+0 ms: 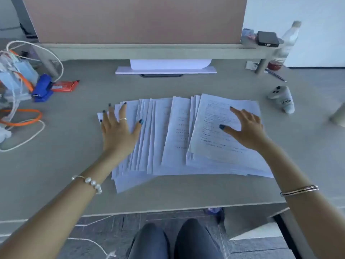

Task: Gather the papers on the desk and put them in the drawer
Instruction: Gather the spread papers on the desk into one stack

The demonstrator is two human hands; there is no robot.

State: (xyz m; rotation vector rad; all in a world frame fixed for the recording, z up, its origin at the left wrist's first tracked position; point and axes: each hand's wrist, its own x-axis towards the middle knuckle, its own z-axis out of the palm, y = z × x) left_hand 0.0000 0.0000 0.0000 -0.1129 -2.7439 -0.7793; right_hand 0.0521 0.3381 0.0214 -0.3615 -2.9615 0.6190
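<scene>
Several white printed papers (pixel 168 139) lie fanned out across the middle of the grey desk (pixel 74 165), overlapping one another. My left hand (pixel 119 129) rests flat on the left end of the spread, fingers apart. My right hand (pixel 244 128) lies flat on the topmost sheet at the right end, fingers also spread. Neither hand grips a sheet. Below the desk's right front corner, a drawer unit (pixel 261 230) shows partly; whether it stands open I cannot tell.
Cables, face masks and a blue stapler-like tool (pixel 42 88) crowd the left side, next to a red packet (pixel 64 86). A white controller (pixel 281 99), a pen (pixel 275 75) and a bottle (pixel 287 43) stand at the right. A monitor base (pixel 166 70) sits behind the papers.
</scene>
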